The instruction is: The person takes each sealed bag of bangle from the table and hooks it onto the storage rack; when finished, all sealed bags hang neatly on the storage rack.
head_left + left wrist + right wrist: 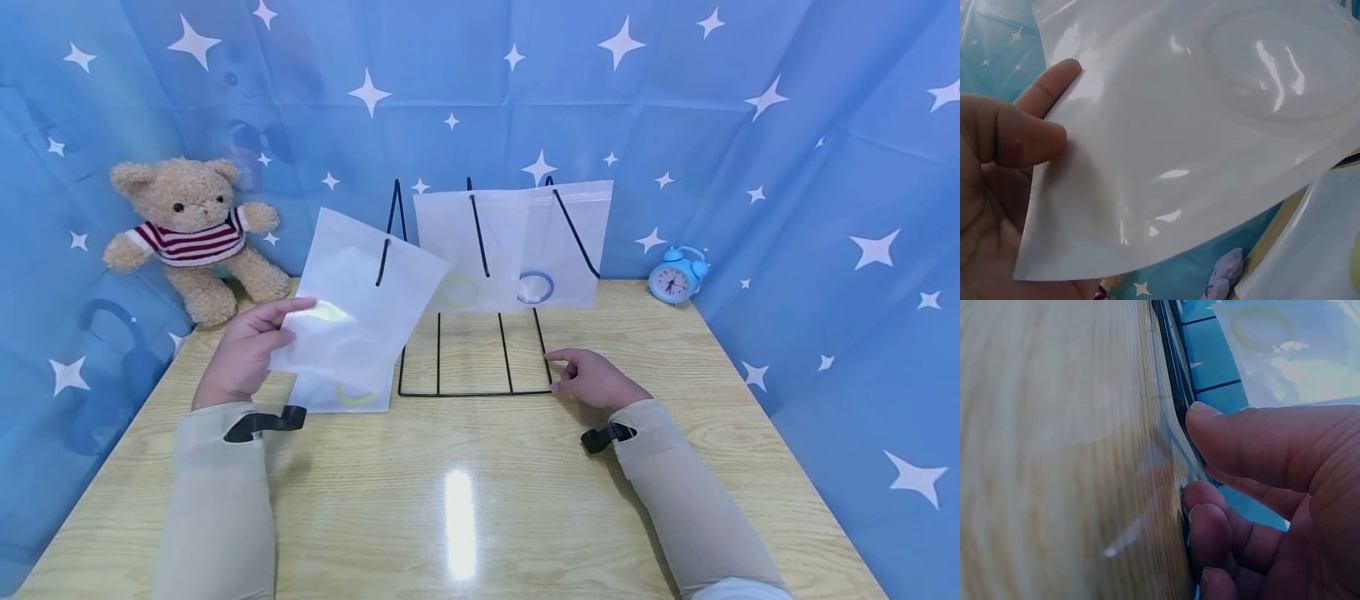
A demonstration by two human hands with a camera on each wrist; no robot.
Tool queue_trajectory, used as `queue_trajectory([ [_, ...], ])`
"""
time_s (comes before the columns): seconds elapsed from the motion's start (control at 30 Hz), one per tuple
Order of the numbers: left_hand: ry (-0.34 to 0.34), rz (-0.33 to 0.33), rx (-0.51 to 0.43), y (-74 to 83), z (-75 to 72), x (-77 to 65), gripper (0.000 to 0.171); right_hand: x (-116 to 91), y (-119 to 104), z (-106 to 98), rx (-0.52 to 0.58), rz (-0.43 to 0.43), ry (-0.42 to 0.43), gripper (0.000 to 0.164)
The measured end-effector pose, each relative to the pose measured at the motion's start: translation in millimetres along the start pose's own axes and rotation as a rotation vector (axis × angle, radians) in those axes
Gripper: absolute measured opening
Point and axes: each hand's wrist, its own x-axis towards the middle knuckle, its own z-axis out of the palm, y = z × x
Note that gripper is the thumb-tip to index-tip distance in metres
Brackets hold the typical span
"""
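Observation:
My left hand pinches the left edge of a white plastic bag between thumb and fingers. The bag tilts, and the left black prong crosses its upper right part. In the left wrist view, a round ring outline shows through the bag. Below and partly behind it lies another white bag with a yellow ring. At the front right corner of the black wire rack, my right hand grips the wire with thumb and fingers, close over the wooden table.
Two white bags hang from the rack's other prongs, the middle bag with a yellow-green ring and the right bag with a blue ring. A teddy bear sits back left; a blue alarm clock stands back right. Starry curtains surround the table.

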Motion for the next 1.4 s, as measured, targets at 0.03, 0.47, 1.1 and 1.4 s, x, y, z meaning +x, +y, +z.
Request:
queue_trajectory([
  [0.03,0.006,-0.003,0.012,-0.6,1.2,1.3,0.050,0,0,0,-0.001,-0.002,0.000,0.060],
  [0.47,-0.059,-0.069,0.110,-8.6,23.3,12.4,0.060,-2,0,1,0.015,0.004,-0.002,0.060],
  [1.1,-0.089,-0.063,0.166,-10.7,38.3,20.1,0.072,2,4,1,0.015,0.000,0.003,0.059],
  [1.4,0.023,-0.201,0.245,-22.6,23.0,20.0,0.064,3,7,1,0.022,0.004,0.001,0.060],
])
